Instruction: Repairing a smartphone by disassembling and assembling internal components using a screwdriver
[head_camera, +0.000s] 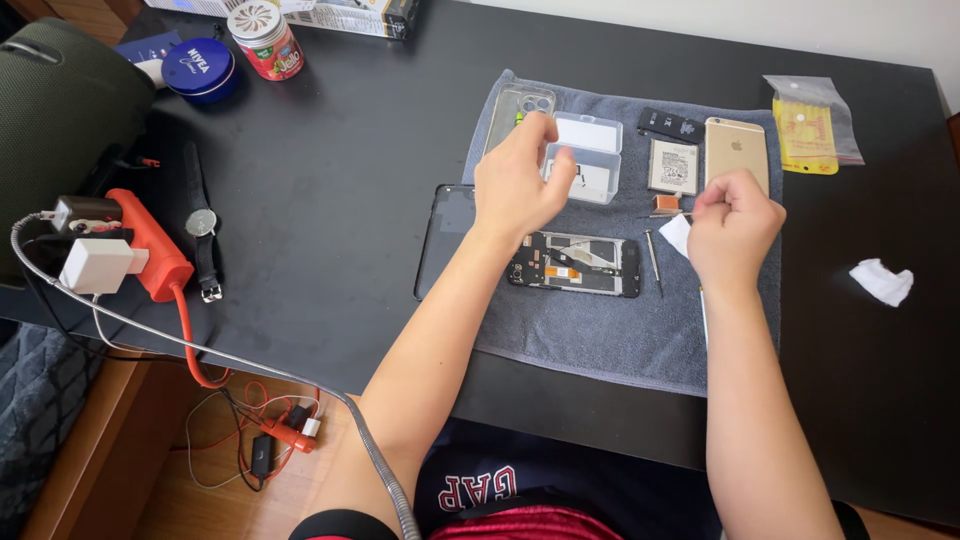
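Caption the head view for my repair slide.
Both hands hover over an opened phone on a grey towel.

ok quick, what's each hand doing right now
Left hand: fingers curled at the small clear plastic box; grip unclear.
Right hand: closed, pinching a white wipe.

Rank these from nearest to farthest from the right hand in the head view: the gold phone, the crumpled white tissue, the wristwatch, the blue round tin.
1. Gold phone: on the grey towel, just beyond the right hand.
2. Crumpled white tissue: on the bare black table, out to the hand's right.
3. Wristwatch: far across the table, left of the towel.
4. Blue round tin: far left corner, beyond the watch.
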